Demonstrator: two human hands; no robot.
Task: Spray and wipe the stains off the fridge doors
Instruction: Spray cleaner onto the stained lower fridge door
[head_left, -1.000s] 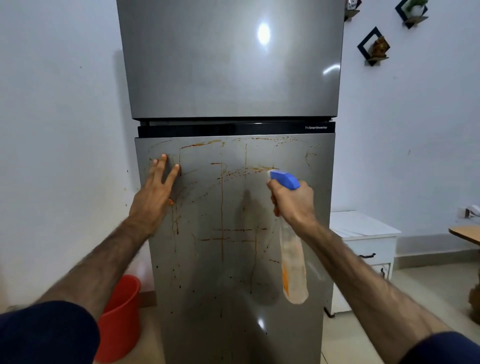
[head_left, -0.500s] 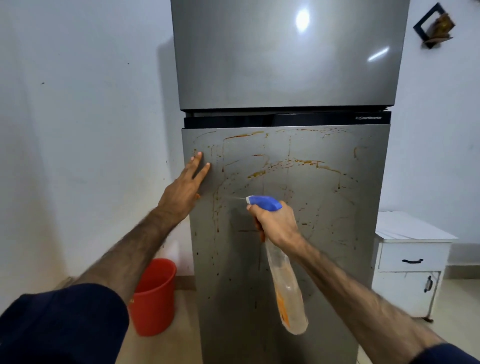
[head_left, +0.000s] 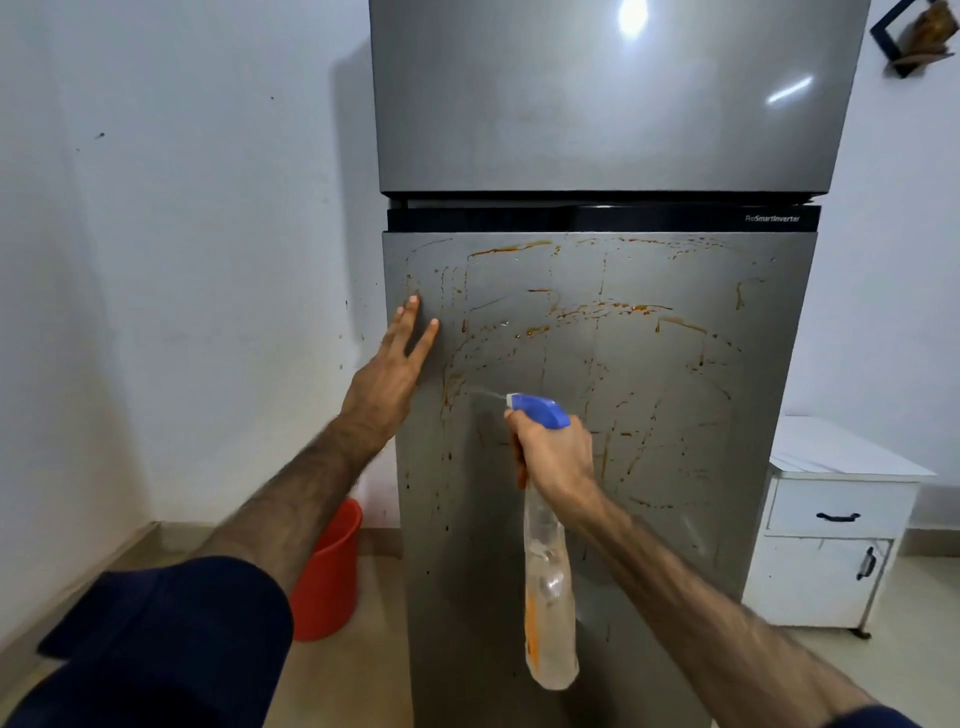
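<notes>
Nearest, at six o'clock, the right hand (head_left: 558, 454) is wrapped around the neck of a clear plastic spray bottle with a blue trigger head (head_left: 540, 413); its body hangs below the fist. Since a second ago the nozzle has dropped from the door's upper streaks and swung toward nine o'clock, and a faint mist now leaves it toward the left-centre drips. That suggests spraying is well under way, with the lower half yet to be wetted and no wiping begun; no cloth is visible.

At ten o'clock from the bottle the left hand (head_left: 389, 374) lies flat, fingers spread, holding nothing, pressed on the left edge of the grey brushed-steel lower fridge door (head_left: 675, 467), as it was before. Orange-brown sauce stains (head_left: 597, 309) arc across that door's upper half and trail downward. The upper door (head_left: 597, 104) at twelve o'clock looks clean.

Beyond, a red plastic bucket (head_left: 332, 582) stands on the beige floor at eight o'clock, a white cabinet (head_left: 831, 561) at three o'clock, against pale walls.
</notes>
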